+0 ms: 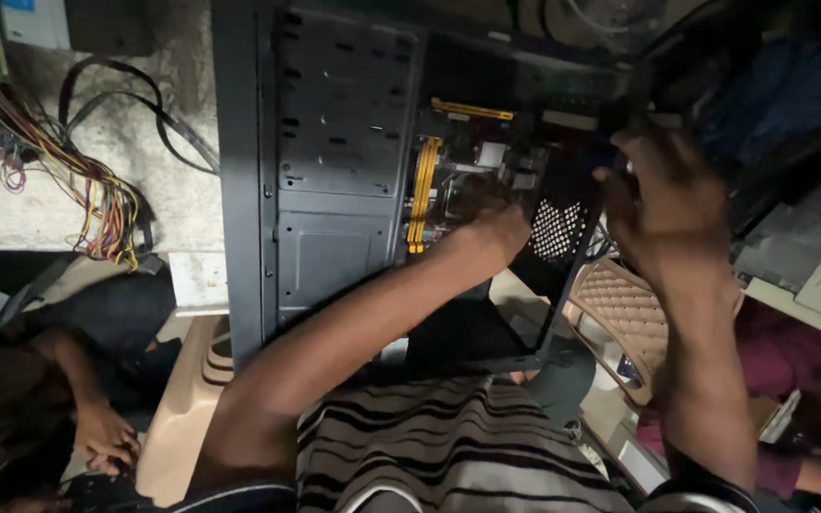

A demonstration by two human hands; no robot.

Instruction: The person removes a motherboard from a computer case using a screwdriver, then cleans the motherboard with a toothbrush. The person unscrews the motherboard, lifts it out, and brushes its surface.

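Nearest the camera is the person's striped shirt (448, 446), with both forearms reaching up from it into an open computer case (344, 171) that lies on its side.

The left hand (496, 223) goes deep inside the case, down over the motherboard (467, 180) beside the yellow slots (422, 190). Its fingers are curled out of sight in the shadow, so I cannot tell whether they are closed on anything or only resting on the board. The right hand (662, 195) sits at the case's far edge, near the perforated rear panel (558, 228); it is blurred, fingers bent as if around a small dark part or tool, but the grip itself cannot be made out.

The risks, as I judge them: the light is poor and the left hand works blind, so it could snag a pin or knock a component loose. Bare sheet-metal edges could cut a wrist. The case overhangs the concrete ledge (144, 190), so a hard push could tip it.

Farther off, a bundle of coloured wires (97, 195) lies on the ledge, clear of the hands. Another person's hand (106, 437) rests low at left, well apart.
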